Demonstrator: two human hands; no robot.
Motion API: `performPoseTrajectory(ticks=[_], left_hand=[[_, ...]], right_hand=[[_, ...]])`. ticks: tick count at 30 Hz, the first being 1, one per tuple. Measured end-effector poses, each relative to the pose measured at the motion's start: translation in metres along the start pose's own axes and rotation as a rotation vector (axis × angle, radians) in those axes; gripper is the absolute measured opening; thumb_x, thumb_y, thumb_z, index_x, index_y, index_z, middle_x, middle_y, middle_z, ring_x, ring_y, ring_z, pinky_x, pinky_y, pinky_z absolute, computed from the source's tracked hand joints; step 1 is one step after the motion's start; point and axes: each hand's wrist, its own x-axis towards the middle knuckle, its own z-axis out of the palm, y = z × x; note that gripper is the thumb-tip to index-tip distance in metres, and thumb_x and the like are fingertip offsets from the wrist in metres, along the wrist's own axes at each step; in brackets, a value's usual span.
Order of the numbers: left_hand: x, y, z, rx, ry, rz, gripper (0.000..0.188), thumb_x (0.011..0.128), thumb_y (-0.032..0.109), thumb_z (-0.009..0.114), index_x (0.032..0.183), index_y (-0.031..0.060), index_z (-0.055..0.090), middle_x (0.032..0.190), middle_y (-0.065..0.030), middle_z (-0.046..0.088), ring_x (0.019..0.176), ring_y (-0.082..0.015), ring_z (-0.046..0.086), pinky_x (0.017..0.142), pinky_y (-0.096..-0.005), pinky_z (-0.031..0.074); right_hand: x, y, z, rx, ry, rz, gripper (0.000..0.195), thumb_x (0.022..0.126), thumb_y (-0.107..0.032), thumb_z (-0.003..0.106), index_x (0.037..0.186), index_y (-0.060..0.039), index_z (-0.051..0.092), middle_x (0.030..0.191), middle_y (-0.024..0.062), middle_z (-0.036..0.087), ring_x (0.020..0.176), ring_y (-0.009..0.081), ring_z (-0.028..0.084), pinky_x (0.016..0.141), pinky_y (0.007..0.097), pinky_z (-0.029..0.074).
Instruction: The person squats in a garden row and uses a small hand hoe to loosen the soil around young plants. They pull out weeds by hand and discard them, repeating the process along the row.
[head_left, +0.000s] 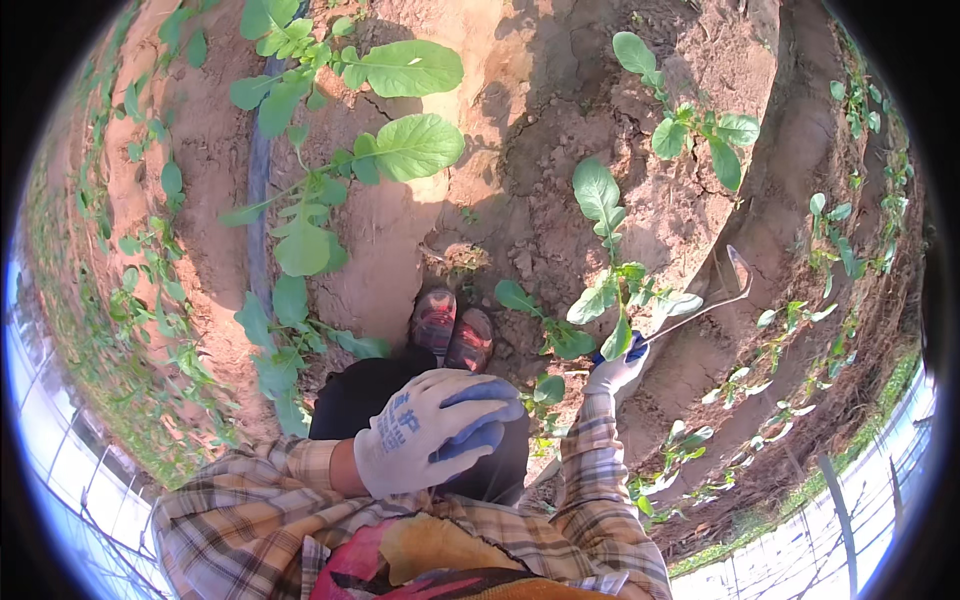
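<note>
My left hand (431, 431), in a white work glove with blue coating and printed writing, rests on my dark-trousered knee (360, 394). Its fingers are a little apart and nothing is in them. To the right, my right hand (619, 373), also gloved, grips a small hand hoe (701, 311). The thin metal shaft runs up and right from the fist to a bent blade (739, 266); the handle is mostly hidden in the hand. Just above that hand stands a young leafy plant (619, 289), its lower leaves overlapping the glove. A smaller seedling (555, 330) grows left of it.
Between the planted rows are my shoes (454, 330), on cracked brown soil. Along the left row runs a dark drip hose (259, 202) beside larger leafy plants (307, 225). Another plant (701, 131) grows at the upper right. Further rows of seedlings (832, 232) lie beyond a soil ridge.
</note>
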Motion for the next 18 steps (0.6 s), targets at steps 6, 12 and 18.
performPoseTrajectory(ticks=[6,12,18], left_hand=[[0.007,0.004,0.016,0.081,0.028,-0.014,0.034,0.073,0.008,0.059,0.108,0.0095,0.058,0.112,-0.01,0.058,0.101,-0.0306,0.055,0.091,-0.0415,0.041],[0.008,0.009,0.049,0.163,0.089,-0.021,0.031,0.079,0.015,0.059,0.109,0.0104,0.058,0.103,-0.0097,0.058,0.093,-0.0301,0.056,0.086,-0.041,0.043],[-0.011,0.001,0.077,0.199,0.093,-0.129,0.033,0.079,0.021,0.061,0.109,0.0086,0.057,0.099,-0.011,0.06,0.088,-0.0296,0.058,0.08,-0.0408,0.044]], right_hand=[[0.0,-0.009,0.003,-0.151,-0.063,0.044,0.026,0.091,-0.011,0.051,0.113,0.0035,0.048,0.099,0.0093,0.057,0.085,0.0172,0.052,0.079,0.0297,0.043],[0.016,0.0,-0.007,-0.196,-0.065,0.122,0.032,0.093,-0.022,0.051,0.112,0.0035,0.049,0.099,0.0117,0.058,0.084,0.0187,0.053,0.078,0.031,0.045],[0.004,-0.087,-0.007,-0.179,-0.158,0.359,0.015,0.09,-0.021,0.052,0.086,-0.0063,0.054,0.058,-0.0008,0.046,0.043,0.0112,0.044,0.036,0.0266,0.041]])
